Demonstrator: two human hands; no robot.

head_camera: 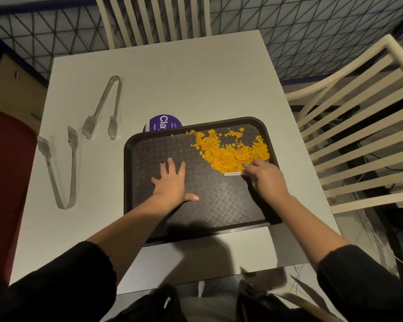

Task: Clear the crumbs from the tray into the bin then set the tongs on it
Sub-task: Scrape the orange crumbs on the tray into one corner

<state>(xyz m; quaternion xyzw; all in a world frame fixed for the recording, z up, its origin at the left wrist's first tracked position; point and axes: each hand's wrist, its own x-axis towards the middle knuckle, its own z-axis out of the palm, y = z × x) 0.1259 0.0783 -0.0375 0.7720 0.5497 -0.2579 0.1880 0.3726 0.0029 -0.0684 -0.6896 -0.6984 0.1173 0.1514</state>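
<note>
On the white table (196,77), a dark bumpy tray (219,201) holds flaky orange crumbs (230,152) in its far right corner. The left hand (172,182) lies spread flat on it; the right hand (265,177) pinches a thin white card (232,174). Clear plastic tongs (73,173) lie left of the tray. A round purple sticker (163,123) reads "Cla"

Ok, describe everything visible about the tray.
The tray is dark brown, plastic-looking, rectangular with rounded corners, a raised rim and cross-hatched floor. It lies on the table, its far edge over a purple label. Orange crumbs heap at its far right. The left hand rests flat on it; the right hand holds a scraper to the crumbs.
</note>
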